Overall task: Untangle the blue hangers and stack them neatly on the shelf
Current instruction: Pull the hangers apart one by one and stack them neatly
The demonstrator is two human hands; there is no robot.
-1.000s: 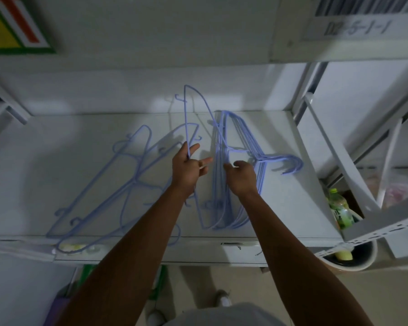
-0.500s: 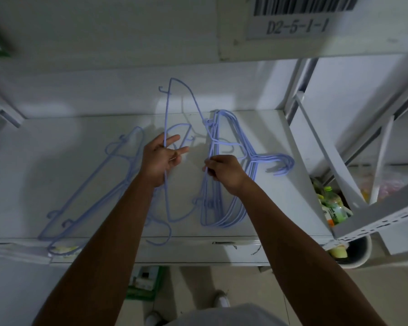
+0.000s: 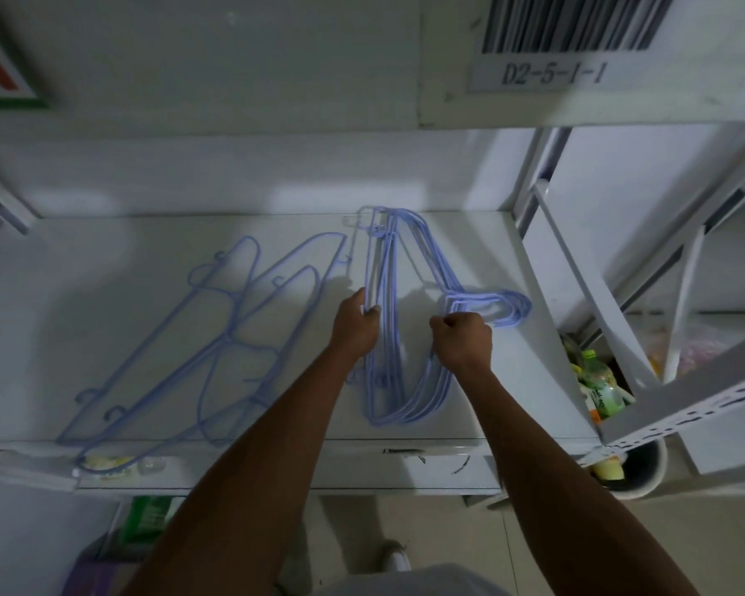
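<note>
Your left hand (image 3: 359, 324) now pinches the stack's (image 3: 398, 320) straight bars; your right hand (image 3: 463, 339), fisted, grips beneath the hooks. The hanger raised moments ago lies merged there, mid-shelf (image 3: 491, 251); the tangled hangers (image 3: 216, 350) remain leftward.

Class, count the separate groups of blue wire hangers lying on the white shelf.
2: a tangled group of blue wire hangers at left, and a neat stack at centre-right, held by both hands. Single hangers overlap too much to count.
</note>
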